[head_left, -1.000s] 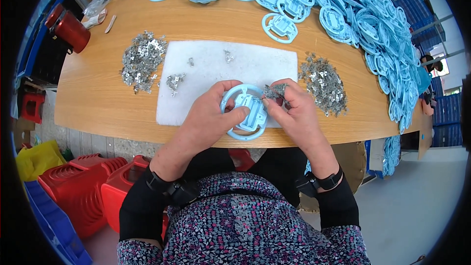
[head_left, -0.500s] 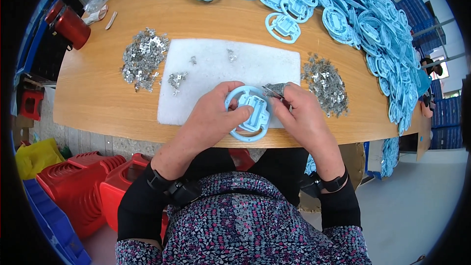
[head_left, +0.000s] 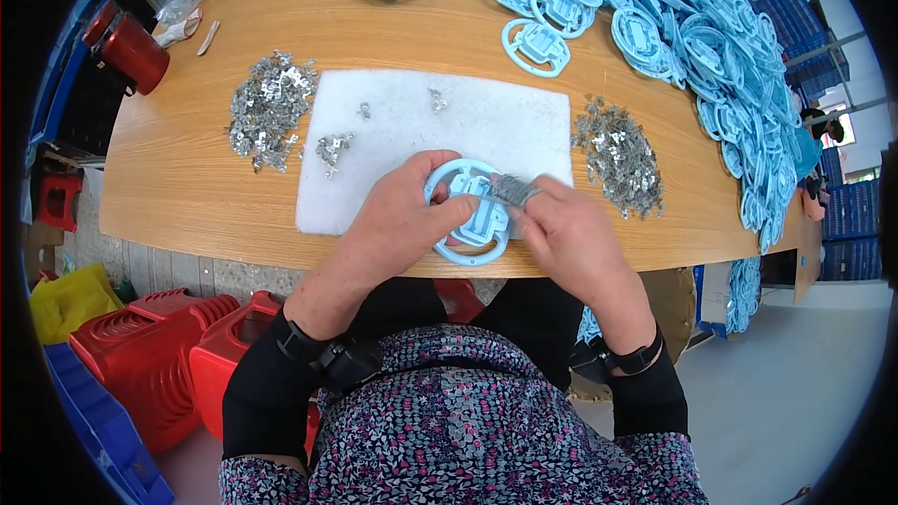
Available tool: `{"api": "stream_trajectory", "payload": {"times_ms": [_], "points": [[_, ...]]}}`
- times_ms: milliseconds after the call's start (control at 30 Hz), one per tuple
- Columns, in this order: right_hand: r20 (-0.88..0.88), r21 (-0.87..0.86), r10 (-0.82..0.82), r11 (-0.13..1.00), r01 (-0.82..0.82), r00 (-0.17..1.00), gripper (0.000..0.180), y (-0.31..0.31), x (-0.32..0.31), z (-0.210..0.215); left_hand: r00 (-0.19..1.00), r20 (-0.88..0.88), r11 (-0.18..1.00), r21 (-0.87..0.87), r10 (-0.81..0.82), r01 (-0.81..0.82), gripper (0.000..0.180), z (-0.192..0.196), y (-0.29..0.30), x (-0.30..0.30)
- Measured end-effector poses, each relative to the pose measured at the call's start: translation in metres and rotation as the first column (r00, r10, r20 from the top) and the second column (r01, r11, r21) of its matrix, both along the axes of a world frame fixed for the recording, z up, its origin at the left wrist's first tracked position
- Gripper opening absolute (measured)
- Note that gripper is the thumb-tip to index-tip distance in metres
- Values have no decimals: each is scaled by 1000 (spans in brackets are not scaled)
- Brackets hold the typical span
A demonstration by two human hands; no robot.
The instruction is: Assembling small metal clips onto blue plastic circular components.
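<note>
- Blue wheel (head_left: 486, 223): held over the near edge of the white mat (head_left: 402, 145), recessed face up.
- Left hand (head_left: 398, 220): grip closed on the wheel's left side, thumb across the face.
- Right hand (head_left: 575, 234): grip closed on a bundle of grey metal pieces (head_left: 514, 190), above the wheel's upper right rim; contact with the wheel cannot be confirmed.
- Progress, as judged: one wheel in work, apparently partway. Unused metal pieces appear plentiful: a pile left of the mat (head_left: 269, 112), a pile right of it (head_left: 619, 159).
- Heap of blue wheels (head_left: 645, 37): beyond and right of the mat; finished or waiting, cannot tell.
- Obscured: several left fingers behind the wheel, right fingertips, any piece already seated. Upper frame edge cuts off the heap.
</note>
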State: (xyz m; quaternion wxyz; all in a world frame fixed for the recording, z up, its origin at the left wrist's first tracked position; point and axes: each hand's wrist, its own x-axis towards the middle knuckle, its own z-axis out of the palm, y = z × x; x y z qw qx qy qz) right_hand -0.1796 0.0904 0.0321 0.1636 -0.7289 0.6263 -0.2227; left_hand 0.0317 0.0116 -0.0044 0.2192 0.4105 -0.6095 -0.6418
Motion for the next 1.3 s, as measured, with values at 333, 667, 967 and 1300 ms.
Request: {"api": "stream_trajectory", "payload": {"times_ms": [333, 667, 967, 1300], "points": [[-94, 113, -90, 989, 100, 992, 26, 3, -3, 11, 998, 57, 1000, -22, 10, -9, 55, 1, 1, 1], [-65, 60, -126, 990, 129, 990, 28, -19, 14, -5, 995, 102, 998, -57, -6, 12, 56, 1, 2, 0], [-43, 101, -135, 985, 139, 990, 28, -12, 8, 9, 1000, -9, 1000, 11, 25, -25, 57, 4, 4, 0], [-69, 56, -37, 998, 41, 997, 24, 6, 13, -14, 1000, 14, 998, -65, 21, -20, 54, -4, 2, -1]]}}
